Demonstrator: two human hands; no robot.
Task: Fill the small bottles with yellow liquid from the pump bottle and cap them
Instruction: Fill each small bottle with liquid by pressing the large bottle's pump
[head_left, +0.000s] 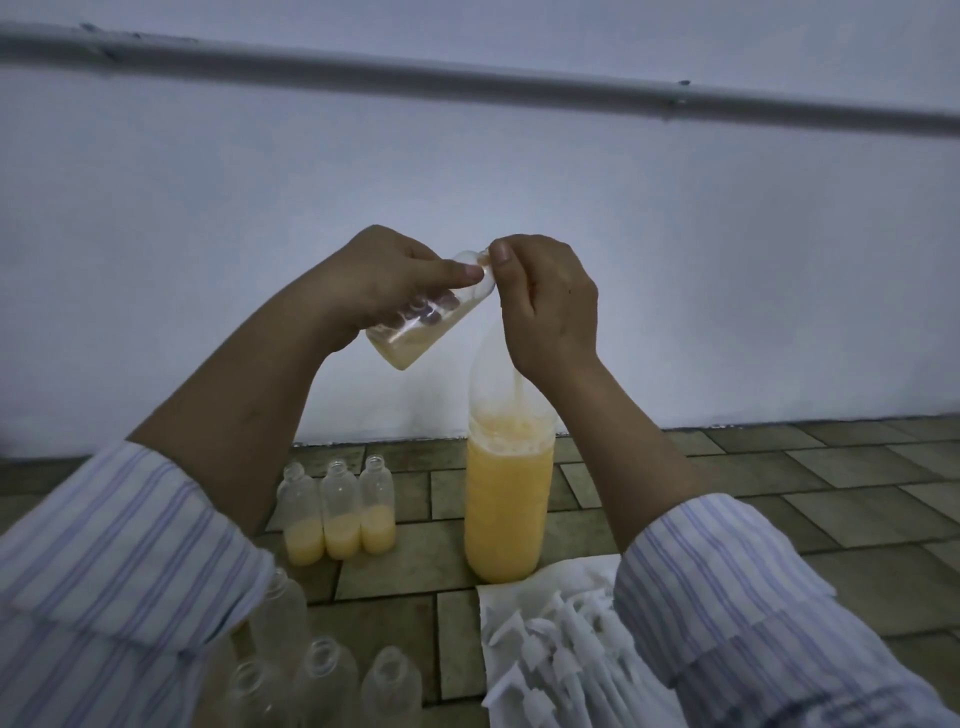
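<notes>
Tilting small bottle (427, 312), mouth upper-right

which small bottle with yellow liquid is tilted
The small bottle gripped in the left hand, held tilted in the air; the three partly filled bottles stand upright on the floor.

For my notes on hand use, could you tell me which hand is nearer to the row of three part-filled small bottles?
Left. The left hand is raised above the three bottles, slightly to their right; the right hand is above the large bottle, farther right.
</notes>
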